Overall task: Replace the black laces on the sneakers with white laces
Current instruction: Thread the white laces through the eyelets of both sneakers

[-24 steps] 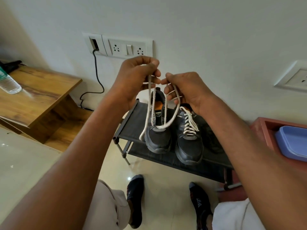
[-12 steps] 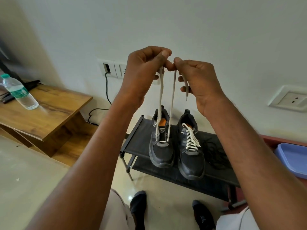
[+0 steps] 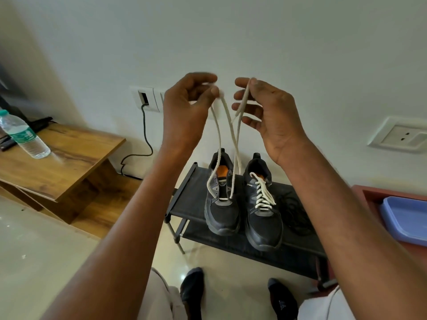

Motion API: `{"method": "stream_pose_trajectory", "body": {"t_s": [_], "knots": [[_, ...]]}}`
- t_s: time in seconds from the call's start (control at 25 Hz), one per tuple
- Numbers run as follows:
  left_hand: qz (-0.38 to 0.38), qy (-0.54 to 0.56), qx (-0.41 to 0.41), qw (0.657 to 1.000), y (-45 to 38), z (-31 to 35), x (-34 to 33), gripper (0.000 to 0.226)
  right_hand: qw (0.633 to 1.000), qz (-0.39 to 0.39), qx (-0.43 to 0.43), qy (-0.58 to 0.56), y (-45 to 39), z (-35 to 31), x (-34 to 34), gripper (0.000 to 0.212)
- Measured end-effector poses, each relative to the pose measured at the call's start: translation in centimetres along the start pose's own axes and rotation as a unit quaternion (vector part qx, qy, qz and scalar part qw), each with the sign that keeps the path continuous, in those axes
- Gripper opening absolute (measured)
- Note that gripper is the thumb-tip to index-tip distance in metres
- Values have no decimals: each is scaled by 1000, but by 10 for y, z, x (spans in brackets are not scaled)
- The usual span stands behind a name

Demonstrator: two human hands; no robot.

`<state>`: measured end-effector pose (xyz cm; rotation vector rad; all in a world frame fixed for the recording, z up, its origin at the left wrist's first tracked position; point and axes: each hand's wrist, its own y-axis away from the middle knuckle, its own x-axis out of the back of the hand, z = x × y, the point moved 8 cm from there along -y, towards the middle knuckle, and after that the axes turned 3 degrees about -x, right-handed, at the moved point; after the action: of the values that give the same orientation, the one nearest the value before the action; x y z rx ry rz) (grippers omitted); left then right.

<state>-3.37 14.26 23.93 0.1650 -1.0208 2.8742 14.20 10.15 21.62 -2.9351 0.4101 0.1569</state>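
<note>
Two black sneakers stand side by side on a black shoe rack [image 3: 184,188]. The right sneaker [image 3: 262,209] is fully laced in white. The left sneaker [image 3: 220,199] has a white lace [image 3: 233,144] threaded only through its lowest eyelets, and both strands rise up in front of the wall. My left hand [image 3: 187,109] pinches one end of the lace between thumb and fingers. My right hand [image 3: 265,112] pinches the other end a little to the right. Black laces [image 3: 294,211] lie in a loose heap on the rack, right of the sneakers.
A wooden table [image 3: 64,162] at the left carries a plastic water bottle [image 3: 23,135]. A black cable [image 3: 145,135] hangs from a wall socket. A blue tray [image 3: 404,215] sits on a red surface at the right. My socked feet [image 3: 191,289] are on the tiled floor below.
My hands, which met at the lace ends, have drawn apart, each keeping one end. The lace strands now hang slacker and cross. The camera has tilted up slightly.
</note>
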Motion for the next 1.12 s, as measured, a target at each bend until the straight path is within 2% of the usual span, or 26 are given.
{"method": "stream_pose_trajectory", "body": {"t_s": [0.08,0.12,0.16,0.24,0.28,0.32,0.4,0.44,0.52,0.6,0.68,0.76,0.84,0.96,1.04,1.12], "knots": [[55,-67,40,995,12,-25,13,7,998,-8,-34,52,0,27,5,20],[69,-87,78,991,20,-43,18,4,990,-20,-56,125,3,47,7,17],[72,-97,129,984,30,-63,22,3,968,-38,-72,237,5,70,10,14],[50,-84,252,963,53,-107,21,4,872,-75,-90,475,7,115,17,10],[31,-93,289,952,63,-124,17,2,823,-88,-103,552,7,134,21,12],[-2,-134,290,948,68,-134,9,3,786,-101,-120,598,7,150,25,13],[-127,-240,241,932,76,-148,-17,11,746,-144,-152,632,7,173,25,12],[-210,-274,223,912,84,-156,-34,16,737,-164,-165,635,7,183,23,13],[-363,-302,196,860,107,-175,-65,33,726,-191,-179,636,10,199,19,14],[-436,-326,180,819,126,-193,-78,47,708,-210,-164,654,14,210,13,15],[-416,-351,163,823,124,-203,-77,42,697,-205,-142,672,14,216,11,16],[-378,-369,139,838,117,-204,-75,23,703,-194,-141,670,12,219,15,16],[-342,-370,137,853,108,-202,-69,7,727,-179,-156,644,11,218,20,15],[-266,-371,207,865,93,-202,-40,12,762,-108,-171,616,6,208,33,14],[-245,-401,243,848,91,-204,-18,8,769,-82,-170,611,4,205,37,11],[-298,-436,265,807,102,-209,-13,15,774,-127,-165,598,7,211,25,11]]}}
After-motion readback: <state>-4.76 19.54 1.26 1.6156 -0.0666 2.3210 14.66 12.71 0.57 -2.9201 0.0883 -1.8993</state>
